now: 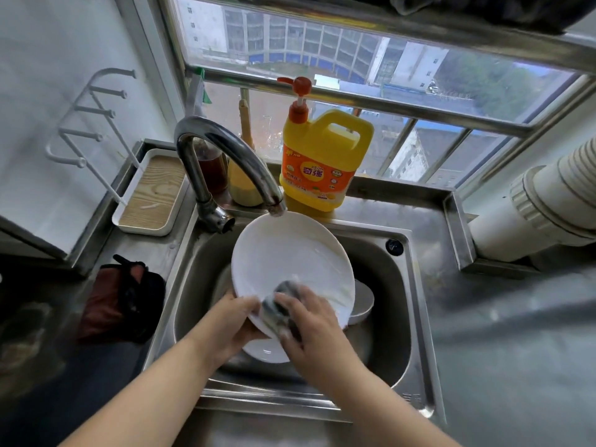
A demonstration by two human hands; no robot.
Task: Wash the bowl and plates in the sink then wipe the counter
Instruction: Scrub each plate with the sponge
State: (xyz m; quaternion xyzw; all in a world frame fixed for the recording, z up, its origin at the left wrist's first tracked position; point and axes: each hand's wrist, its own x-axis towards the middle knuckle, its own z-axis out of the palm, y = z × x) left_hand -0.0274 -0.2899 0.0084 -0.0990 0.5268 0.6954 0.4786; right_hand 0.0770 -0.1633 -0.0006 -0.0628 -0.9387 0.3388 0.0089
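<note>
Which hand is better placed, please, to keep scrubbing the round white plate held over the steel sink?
The right hand: it already grips the dark scouring pad against the round white plate, while the left hand holds the rim.

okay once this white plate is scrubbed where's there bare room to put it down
The steel counter right of the sink, in front of the white ribbed duct pipe, shows bare. Left is crowded: a dark red-and-black cloth and a white wood-lined tray. The basin holds more white dishes under the round white plate.
</note>
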